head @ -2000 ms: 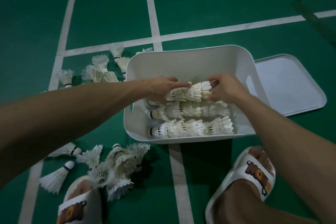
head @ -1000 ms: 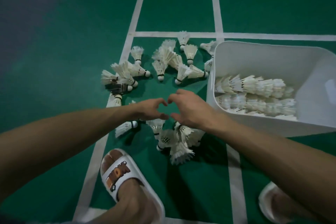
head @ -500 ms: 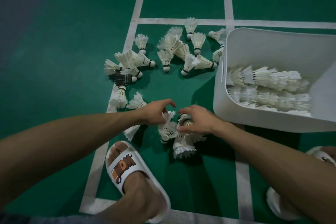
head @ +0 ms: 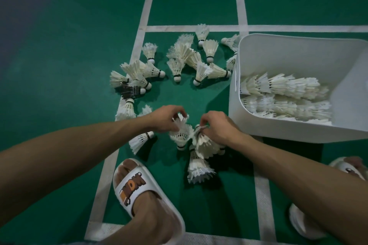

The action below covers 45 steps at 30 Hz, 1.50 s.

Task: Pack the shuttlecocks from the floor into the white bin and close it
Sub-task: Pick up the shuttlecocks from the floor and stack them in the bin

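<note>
The white bin [head: 278, 129] stands open at the right, with rows of stacked shuttlecocks [head: 282, 93] lying inside. Several white shuttlecocks [head: 191, 61] are scattered on the green floor left of the bin. A small cluster [head: 201, 151] lies just below my hands. My left hand [head: 165, 119] pinches the feathers of one shuttlecock [head: 181, 135] from that cluster. My right hand [head: 217, 127] grips another shuttlecock's feathers [head: 199, 129] right beside it. The bin's lid is out of view.
White court lines [head: 143, 20] cross the green floor. My left foot in a white slipper [head: 137, 189] is planted near the cluster, and my right slipper [head: 342, 167] peeks out at the right edge. One dark-feathered shuttlecock [head: 131, 90] lies among the left group.
My hands left the bin, swung left and down to the floor cluster, and closed on shuttlecocks there. The view shifted left, so the lid dropped out of sight.
</note>
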Motion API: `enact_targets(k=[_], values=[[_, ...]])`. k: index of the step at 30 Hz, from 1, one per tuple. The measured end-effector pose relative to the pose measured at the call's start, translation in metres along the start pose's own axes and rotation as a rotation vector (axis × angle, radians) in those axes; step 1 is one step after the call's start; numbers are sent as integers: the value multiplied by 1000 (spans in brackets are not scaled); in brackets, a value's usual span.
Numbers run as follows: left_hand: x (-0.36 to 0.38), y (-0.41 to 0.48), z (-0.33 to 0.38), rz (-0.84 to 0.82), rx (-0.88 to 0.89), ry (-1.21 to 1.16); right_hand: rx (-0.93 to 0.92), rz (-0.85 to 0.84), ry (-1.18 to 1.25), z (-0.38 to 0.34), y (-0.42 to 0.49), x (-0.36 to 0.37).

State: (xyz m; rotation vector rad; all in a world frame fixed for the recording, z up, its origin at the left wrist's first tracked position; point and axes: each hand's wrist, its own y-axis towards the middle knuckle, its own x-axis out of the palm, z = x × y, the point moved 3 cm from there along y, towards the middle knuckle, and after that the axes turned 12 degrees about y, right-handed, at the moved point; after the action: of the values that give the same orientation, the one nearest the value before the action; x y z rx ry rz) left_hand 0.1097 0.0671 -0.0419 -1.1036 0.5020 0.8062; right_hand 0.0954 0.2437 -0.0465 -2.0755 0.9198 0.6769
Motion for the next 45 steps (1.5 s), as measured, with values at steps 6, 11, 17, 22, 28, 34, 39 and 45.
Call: enact_targets(k=[6, 11, 17, 22, 28, 34, 39, 45], values=[[-29, -2, 4, -12, -3, -374, -88, 130, 293, -12, -2, -18], [-31, -3, 6, -59, 34, -322, -41, 53, 412, -14, -5, -16], [-36, -7, 1, -98, 38, -270, 12, 185, 520, -19, -6, -17], [-50, -13, 2, -83, 63, -361, -3, 353, 733, -30, -7, -28], [-78, -18, 18, 82, 150, -379, -104, 451, 747, -49, -4, -53], [-113, -26, 41, 114, 244, -266, -187, 448, 661, -66, -11, -93], [-149, -25, 76, 175, 276, -170, -136, 488, 634, -62, -25, -147], [-174, -8, 155, 185, 342, 36, -102, 616, 329, -7, -53, -225]])
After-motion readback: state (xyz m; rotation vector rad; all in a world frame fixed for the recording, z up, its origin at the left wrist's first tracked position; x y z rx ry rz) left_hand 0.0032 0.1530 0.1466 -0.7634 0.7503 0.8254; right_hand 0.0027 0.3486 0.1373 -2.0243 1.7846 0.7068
